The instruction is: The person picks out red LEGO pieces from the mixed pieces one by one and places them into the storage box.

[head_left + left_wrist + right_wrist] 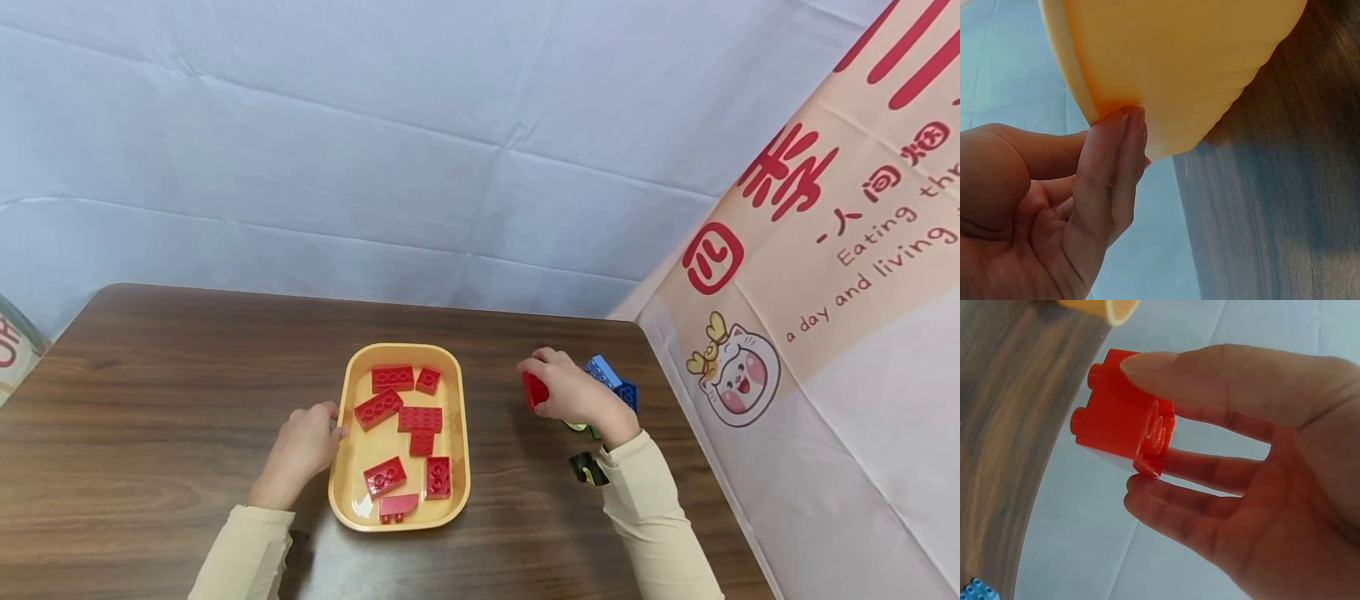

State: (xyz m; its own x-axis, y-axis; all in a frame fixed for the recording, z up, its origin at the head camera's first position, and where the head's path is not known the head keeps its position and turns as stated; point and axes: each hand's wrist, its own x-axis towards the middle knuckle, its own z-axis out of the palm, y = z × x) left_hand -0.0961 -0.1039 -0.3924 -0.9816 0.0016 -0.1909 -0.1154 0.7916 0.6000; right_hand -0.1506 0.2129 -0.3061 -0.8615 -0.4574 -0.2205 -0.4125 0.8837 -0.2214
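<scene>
My left hand (pixel 302 446) pinches the left rim of a yellow tray (pixel 337 492). In the left wrist view, the fingertips (pixel 1132 119) press the outer wall just under that rim. Several red building bricks (pixel 378 408) lie spread inside the tray, some studs up, others showing their hollow undersides. Right of the tray, my right hand (pixel 567 390) grips another red brick (pixel 534 389) above the table. The right wrist view has the thumb over this red brick (pixel 1113 415), fingers behind it, studs facing left.
A light blue brick (pixel 602 372) and a dark blue brick (pixel 628 395) lie beyond the right hand, with green pieces (pixel 595 432) partly hidden under the wrist. A black piece with a yellow mark (pixel 583 468) is by the right sleeve. Hanging cloth borders the wooden table (pixel 187 400) behind and right.
</scene>
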